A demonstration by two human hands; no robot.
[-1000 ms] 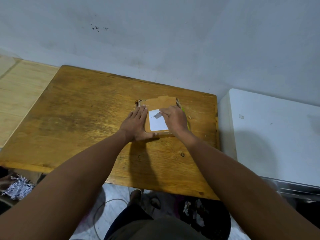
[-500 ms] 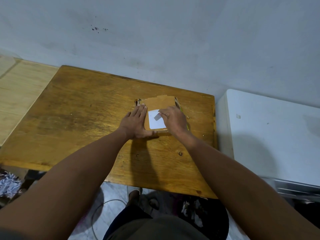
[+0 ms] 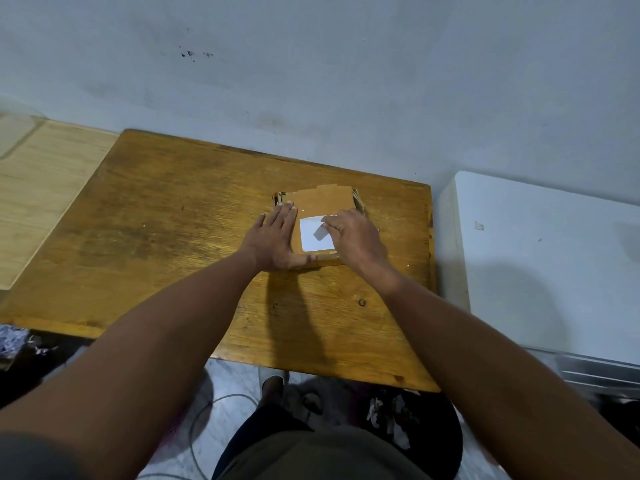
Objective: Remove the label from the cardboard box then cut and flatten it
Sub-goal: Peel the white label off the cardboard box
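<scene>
A small brown cardboard box [image 3: 323, 200] lies on the wooden table [image 3: 180, 244], toward its far right. A white label [image 3: 310, 242] is stuck on the box's top face, with its upper right corner lifted and folded back. My left hand [image 3: 277, 242] lies flat with straight fingers against the box's left side, thumb along the near edge. My right hand [image 3: 353, 237] rests on the right part of the box, and its fingertips pinch the peeled corner of the label. The right side of the box is hidden under that hand.
A white appliance top [image 3: 540, 258] stands right of the table. A lighter wooden surface [image 3: 41, 188] adjoins it on the left. The wall [image 3: 311, 81] runs just behind. Shredded paper [image 3: 10, 341] lies low at the left, beside the table's near edge.
The peeled flap of the label has grown slightly as my right fingers pull it back. My left hand stays pressed against the box.
</scene>
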